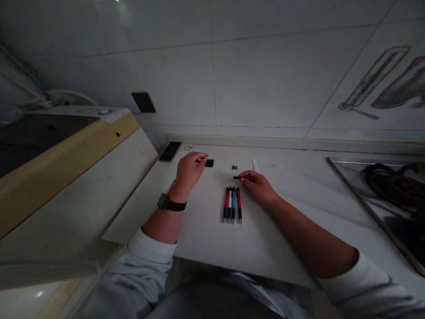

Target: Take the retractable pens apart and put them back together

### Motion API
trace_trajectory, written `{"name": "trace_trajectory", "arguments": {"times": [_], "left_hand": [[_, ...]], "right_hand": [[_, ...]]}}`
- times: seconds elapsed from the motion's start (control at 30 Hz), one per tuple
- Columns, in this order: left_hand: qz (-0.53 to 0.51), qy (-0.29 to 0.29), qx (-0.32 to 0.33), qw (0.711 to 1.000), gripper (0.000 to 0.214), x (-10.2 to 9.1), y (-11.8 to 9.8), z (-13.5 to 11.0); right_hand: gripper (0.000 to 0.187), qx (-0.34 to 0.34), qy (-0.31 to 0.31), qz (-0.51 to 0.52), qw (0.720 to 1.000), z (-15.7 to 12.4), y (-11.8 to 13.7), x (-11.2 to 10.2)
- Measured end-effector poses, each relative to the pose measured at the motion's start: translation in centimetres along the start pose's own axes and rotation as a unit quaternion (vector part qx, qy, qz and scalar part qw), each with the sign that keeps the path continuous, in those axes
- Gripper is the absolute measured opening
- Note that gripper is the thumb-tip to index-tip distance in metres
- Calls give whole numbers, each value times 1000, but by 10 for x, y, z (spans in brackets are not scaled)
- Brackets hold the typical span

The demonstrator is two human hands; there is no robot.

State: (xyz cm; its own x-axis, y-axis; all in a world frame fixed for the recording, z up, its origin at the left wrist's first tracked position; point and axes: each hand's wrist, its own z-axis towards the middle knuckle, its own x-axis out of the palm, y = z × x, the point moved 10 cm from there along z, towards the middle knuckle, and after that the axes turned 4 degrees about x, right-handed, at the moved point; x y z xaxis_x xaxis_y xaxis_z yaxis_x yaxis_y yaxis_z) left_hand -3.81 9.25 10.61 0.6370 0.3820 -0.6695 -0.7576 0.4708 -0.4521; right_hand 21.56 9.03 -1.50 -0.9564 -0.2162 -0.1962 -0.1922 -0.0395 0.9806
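My left hand point(190, 170) is closed in a pinch on a small, thin, shiny piece point(206, 157). Its kind is too small to make out. Just beyond those fingertips lies a cluster of short black parts point(209, 163). A short black pen part point(237, 177) sticks out leftward from the closed fingers of my right hand point(258, 185). Below this hand, several pens point(230, 204) with red, white and blue barrels and black grips lie side by side, tips toward me. One red pen point(239, 204) is slightly apart on the right.
Small dark pieces point(234, 167), thin white sticks point(255, 165) and tiny white bits point(278, 166) lie on the white countertop point(206, 235). At the back left are a phone point(170, 151) and a thin ring point(188, 148). A stove point(368, 199) borders the right side.
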Motion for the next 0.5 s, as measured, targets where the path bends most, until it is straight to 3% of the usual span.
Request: {"name": "trace_trajectory", "arguments": {"times": [0.07, 0.17, 0.33, 0.5], "left_hand": [[60, 30, 9, 998, 16, -8, 14, 12], [156, 96, 78, 980, 14, -5, 31, 28], [233, 232, 154, 932, 16, 39, 61, 31], [263, 289, 155, 907, 20, 72, 81, 23]], "right_hand": [[33, -3, 2, 1, 1000, 1, -2, 0], [31, -6, 1, 1, 1000, 2, -5, 0], [31, -12, 4, -3, 1000, 4, -10, 1], [28, -37, 12, -27, 999, 2, -4, 2]]}}
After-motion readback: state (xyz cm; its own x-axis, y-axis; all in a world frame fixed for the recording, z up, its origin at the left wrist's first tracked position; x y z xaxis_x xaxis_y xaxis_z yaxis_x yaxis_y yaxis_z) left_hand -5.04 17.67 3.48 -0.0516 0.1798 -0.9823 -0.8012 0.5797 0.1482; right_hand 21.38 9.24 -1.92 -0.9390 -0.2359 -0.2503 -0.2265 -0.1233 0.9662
